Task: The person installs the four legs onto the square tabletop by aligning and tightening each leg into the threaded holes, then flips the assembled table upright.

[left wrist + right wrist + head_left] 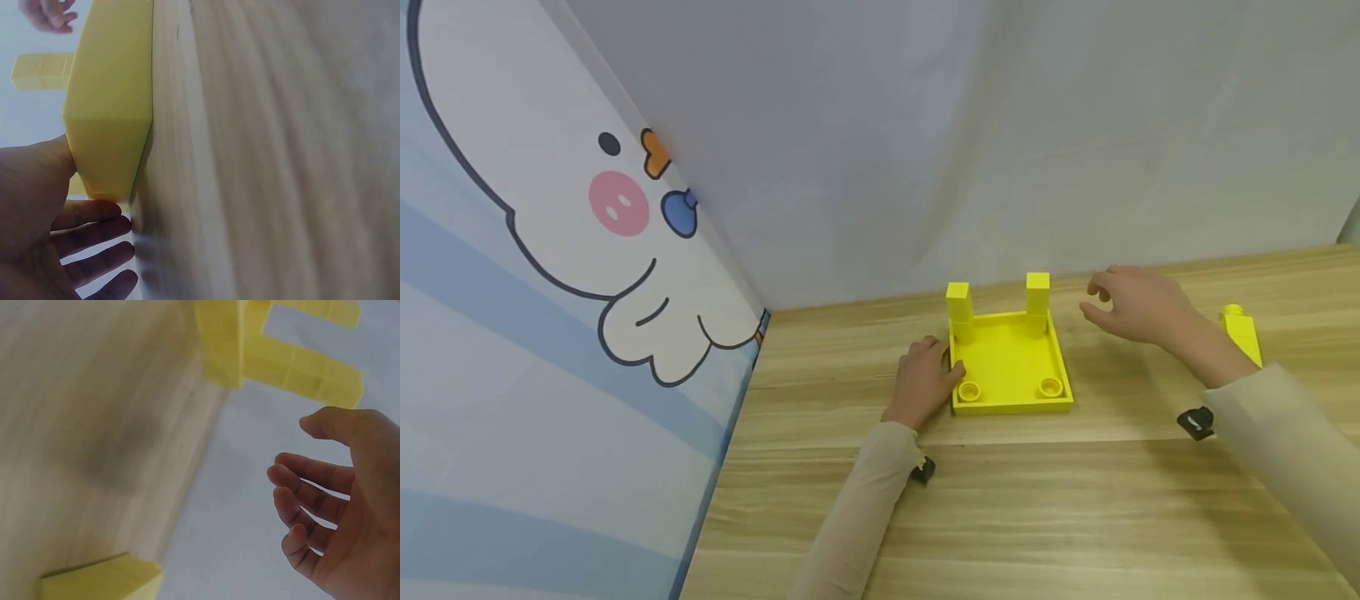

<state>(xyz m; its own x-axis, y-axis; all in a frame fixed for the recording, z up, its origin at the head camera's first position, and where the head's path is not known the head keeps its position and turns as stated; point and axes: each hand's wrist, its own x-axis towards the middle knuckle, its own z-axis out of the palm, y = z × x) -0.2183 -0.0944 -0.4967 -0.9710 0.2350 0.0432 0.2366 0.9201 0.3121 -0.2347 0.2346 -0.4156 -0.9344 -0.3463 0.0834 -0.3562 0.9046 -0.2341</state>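
A square yellow tabletop (pixel 1009 360), tray-like with a raised rim, lies on the wooden table. Square legs (pixel 1037 302) stand upright at its two back corners; round sockets (pixel 1050 387) show at the two front corners. My left hand (pixel 921 382) holds its left side, thumb over the rim and fingers along the outer wall. In the left wrist view, fingertips (pixel 115 209) meet the yellow side near the wood. Right of the tabletop my right hand (pixel 1138 307) hovers, its fingers loosely bent around nothing. In the right wrist view, the thumb points toward a leg (pixel 306 372).
A loose yellow leg (pixel 1242 333) with a round knob lies to the right, partly behind my right wrist. A pale wall (pixel 880 167) rises along the table's back edge. At the left stands a panel (pixel 550 375) with a cartoon drawing.
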